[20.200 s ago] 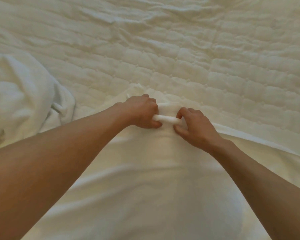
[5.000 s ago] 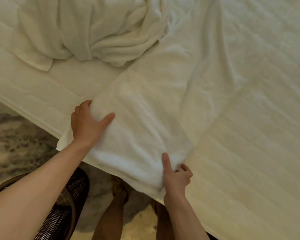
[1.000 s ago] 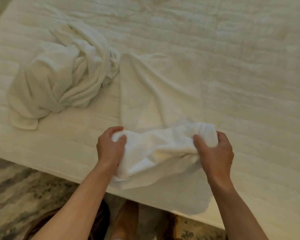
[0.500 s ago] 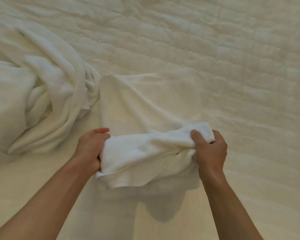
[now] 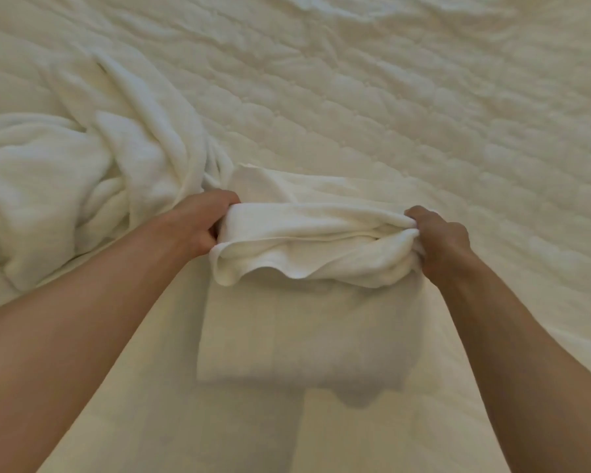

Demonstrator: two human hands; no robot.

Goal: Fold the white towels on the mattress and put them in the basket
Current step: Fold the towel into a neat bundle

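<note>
A quilted cream mattress is filling the whole frame, its stitched squares rumpling toward the top edge. At the centre, the left hand and the right hand are each curling their fingers around an end of a white towel, holding its upper fold raised while the lower part is lying flat on the mattress. A crumpled towel is lying heaped at the left of the frame, just beside the left hand.
</note>
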